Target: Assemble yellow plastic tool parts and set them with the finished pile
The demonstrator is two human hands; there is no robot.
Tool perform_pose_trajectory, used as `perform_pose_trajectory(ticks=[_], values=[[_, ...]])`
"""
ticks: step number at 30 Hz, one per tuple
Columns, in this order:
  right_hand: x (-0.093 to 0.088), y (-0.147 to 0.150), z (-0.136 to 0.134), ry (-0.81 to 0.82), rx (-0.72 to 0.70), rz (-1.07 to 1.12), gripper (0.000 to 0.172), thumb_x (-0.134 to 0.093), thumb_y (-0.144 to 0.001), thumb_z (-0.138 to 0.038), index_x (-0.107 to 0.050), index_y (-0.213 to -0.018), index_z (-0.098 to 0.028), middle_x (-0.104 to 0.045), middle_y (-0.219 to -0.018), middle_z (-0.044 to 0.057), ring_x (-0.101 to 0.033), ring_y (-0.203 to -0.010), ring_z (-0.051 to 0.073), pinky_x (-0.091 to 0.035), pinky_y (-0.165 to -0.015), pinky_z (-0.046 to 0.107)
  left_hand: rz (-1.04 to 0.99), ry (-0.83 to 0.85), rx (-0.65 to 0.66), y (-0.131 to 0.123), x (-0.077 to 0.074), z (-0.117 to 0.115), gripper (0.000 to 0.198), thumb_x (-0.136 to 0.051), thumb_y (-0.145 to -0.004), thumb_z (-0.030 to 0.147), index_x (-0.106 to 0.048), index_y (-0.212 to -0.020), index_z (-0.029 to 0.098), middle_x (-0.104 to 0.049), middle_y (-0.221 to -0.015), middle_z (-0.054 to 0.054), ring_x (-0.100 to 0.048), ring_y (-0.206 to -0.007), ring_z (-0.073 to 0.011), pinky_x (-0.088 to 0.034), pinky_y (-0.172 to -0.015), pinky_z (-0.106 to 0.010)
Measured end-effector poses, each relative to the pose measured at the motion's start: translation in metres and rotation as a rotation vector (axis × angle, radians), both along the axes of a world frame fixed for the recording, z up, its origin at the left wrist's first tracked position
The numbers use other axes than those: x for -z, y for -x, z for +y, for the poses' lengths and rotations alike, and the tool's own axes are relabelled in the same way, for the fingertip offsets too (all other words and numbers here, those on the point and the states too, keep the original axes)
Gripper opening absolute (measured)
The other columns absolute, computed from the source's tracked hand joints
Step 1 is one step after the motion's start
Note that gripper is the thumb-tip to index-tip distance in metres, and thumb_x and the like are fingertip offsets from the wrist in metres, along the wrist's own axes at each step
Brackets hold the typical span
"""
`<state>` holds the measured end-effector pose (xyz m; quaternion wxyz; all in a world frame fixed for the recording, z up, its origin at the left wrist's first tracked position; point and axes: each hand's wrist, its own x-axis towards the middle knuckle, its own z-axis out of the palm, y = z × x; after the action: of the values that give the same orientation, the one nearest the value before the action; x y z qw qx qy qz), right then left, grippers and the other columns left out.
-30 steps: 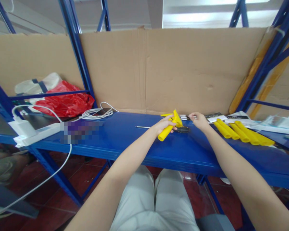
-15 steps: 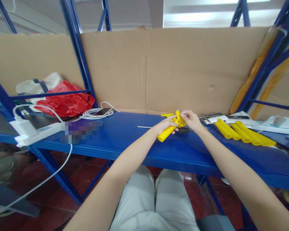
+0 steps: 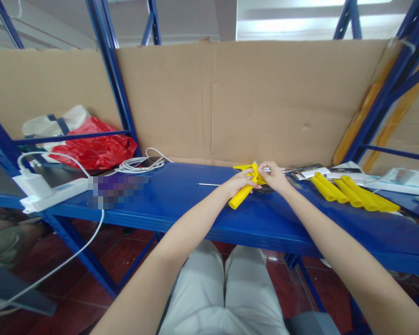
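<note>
My left hand (image 3: 240,182) is closed around a yellow plastic part with a tube-shaped end (image 3: 240,197), which points down toward me. Pinched fingers of my right hand (image 3: 272,177) press at the part's far side, where smaller yellow pieces meet; I cannot tell whether they hold a separate small piece. Under my hands lies a screwdriver, its metal shaft (image 3: 208,184) sticking out to the left and its dark handle mostly covered. Another yellow piece (image 3: 242,166) shows just behind my left hand.
Several yellow tubes (image 3: 342,190) lie in a row on the right of the blue table (image 3: 181,200), by printed packets (image 3: 309,171). To the left are a white power strip (image 3: 68,191), a coiled white cable (image 3: 136,164) and a red plastic bag (image 3: 96,144). Cardboard (image 3: 265,102) stands behind.
My right hand has shifted slightly left and down, closer against the yellow part and over the screwdriver handle. My left hand keeps its hold nearly in place.
</note>
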<state>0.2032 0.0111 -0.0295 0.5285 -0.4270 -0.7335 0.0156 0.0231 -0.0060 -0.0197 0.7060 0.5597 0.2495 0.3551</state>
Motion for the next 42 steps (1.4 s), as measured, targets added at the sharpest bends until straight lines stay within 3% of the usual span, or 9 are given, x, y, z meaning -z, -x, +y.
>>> perform_pose_trajectory(ticks=[5,11,18,23,27,33,36,42], values=[[0.005,0.003,0.002,0.108,0.064,0.134,0.024,-0.064,-0.077,-0.043,-0.057,-0.087,-0.022,-0.065,-0.100,0.008,-0.060,-0.101,0.025,-0.049,-0.092,0.046,0.003,0.016,-0.033,0.000,-0.001,-0.001,0.068,-0.062,-0.069,-0.013,-0.052,-0.128,0.020,-0.070,-0.106,-0.008,-0.071,-0.066,-0.0139,-0.049,-0.054,-0.019],[0.006,0.002,0.001,0.190,0.045,0.177,0.038,-0.065,-0.078,-0.053,-0.058,-0.100,-0.023,-0.066,-0.109,0.008,-0.061,-0.109,0.024,-0.047,-0.099,0.046,-0.023,0.030,-0.026,0.001,0.000,0.000,0.063,-0.066,-0.072,-0.009,-0.054,-0.126,0.022,-0.070,-0.095,-0.004,-0.070,-0.065,-0.0139,-0.049,-0.054,-0.019],[0.010,0.001,0.006,0.240,0.189,0.037,0.046,-0.062,-0.081,-0.058,-0.063,-0.106,-0.019,-0.066,-0.116,0.015,-0.059,-0.115,0.029,-0.042,-0.104,0.049,0.009,0.032,-0.108,0.001,-0.003,-0.004,0.056,-0.061,-0.078,-0.006,-0.048,-0.126,0.021,-0.068,-0.092,-0.003,-0.069,-0.059,-0.0123,-0.053,-0.057,-0.022],[0.007,-0.003,0.003,0.140,0.308,-0.101,0.056,-0.062,-0.078,-0.065,-0.065,-0.112,-0.021,-0.064,-0.121,0.016,-0.055,-0.118,0.034,-0.041,-0.102,0.055,-0.057,0.065,-0.210,0.004,-0.008,-0.003,0.056,-0.056,-0.079,-0.007,-0.046,-0.126,0.021,-0.069,-0.095,-0.004,-0.068,-0.057,-0.0121,-0.054,-0.055,-0.023],[-0.005,-0.016,-0.007,0.165,0.287,-0.272,0.053,-0.064,-0.074,-0.068,-0.070,-0.103,-0.024,-0.068,-0.114,0.014,-0.057,-0.116,0.036,-0.040,-0.102,0.058,-0.137,0.138,-0.347,0.010,-0.010,0.002,0.056,-0.055,-0.079,-0.007,-0.045,-0.126,0.023,-0.069,-0.095,-0.004,-0.067,-0.057,-0.0107,-0.053,-0.053,-0.020],[-0.012,-0.038,-0.017,0.498,0.118,-0.559,0.047,-0.079,-0.057,-0.065,-0.076,-0.084,-0.026,-0.074,-0.093,0.009,-0.067,-0.093,0.034,-0.052,-0.085,0.045,-0.151,0.217,-0.482,0.018,-0.008,0.011,0.051,-0.057,-0.080,-0.005,-0.049,-0.122,0.022,-0.069,-0.103,-0.006,-0.065,-0.054,-0.0088,-0.052,-0.051,-0.019],[-0.009,-0.040,-0.017,0.542,0.039,-0.579,0.042,-0.081,-0.053,-0.061,-0.077,-0.079,-0.028,-0.074,-0.084,0.006,-0.069,-0.081,0.031,-0.055,-0.076,0.041,-0.136,0.213,-0.519,0.020,-0.008,0.010,0.047,-0.050,-0.081,-0.007,-0.051,-0.120,0.020,-0.069,-0.101,-0.007,-0.064,-0.053,-0.0089,-0.051,-0.050,-0.019],[-0.019,-0.038,-0.025,0.581,0.048,-0.513,0.036,-0.082,-0.053,-0.057,-0.076,-0.072,-0.027,-0.074,-0.079,0.003,-0.069,-0.080,0.029,-0.054,-0.074,0.039,-0.101,0.224,-0.527,0.022,-0.009,0.009,0.048,-0.043,-0.082,-0.008,-0.050,-0.123,0.017,-0.069,-0.090,-0.006,-0.062,-0.051,-0.0099,-0.049,-0.047,-0.019]])
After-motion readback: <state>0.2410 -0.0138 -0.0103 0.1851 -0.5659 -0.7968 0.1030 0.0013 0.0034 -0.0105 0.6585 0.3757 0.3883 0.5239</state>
